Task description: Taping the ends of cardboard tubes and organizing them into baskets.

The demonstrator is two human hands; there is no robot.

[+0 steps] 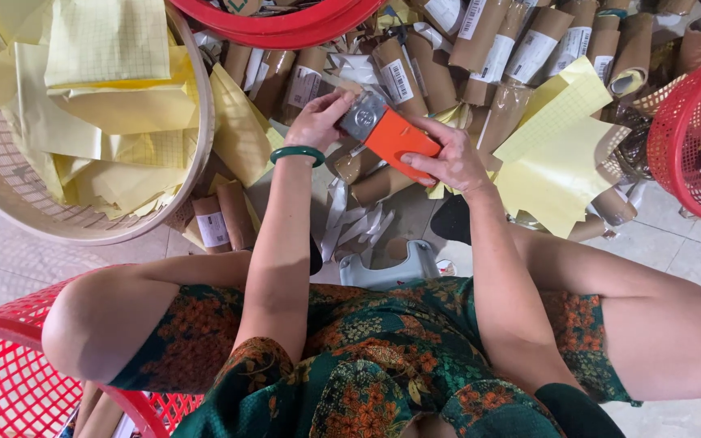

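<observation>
1. A green flowered dress (383, 365) and bare knees fill the near edge; pale floor tiles (675, 243) lie open to the right.
2. The orange-and-silver tool (387, 130) sits between both hands: left hand (318, 120) pinches its metal end, right hand (448, 162) clasps the orange body (fingers curled closed).
3. Cardboard tubes (480, 49), yellow paper sheets (553, 154), a tan basket (200, 138) and red baskets (691, 138) crowd around.

Yellow paper sheets (557, 158), cardboard tubes (480, 36), red baskets (695, 134)
</observation>
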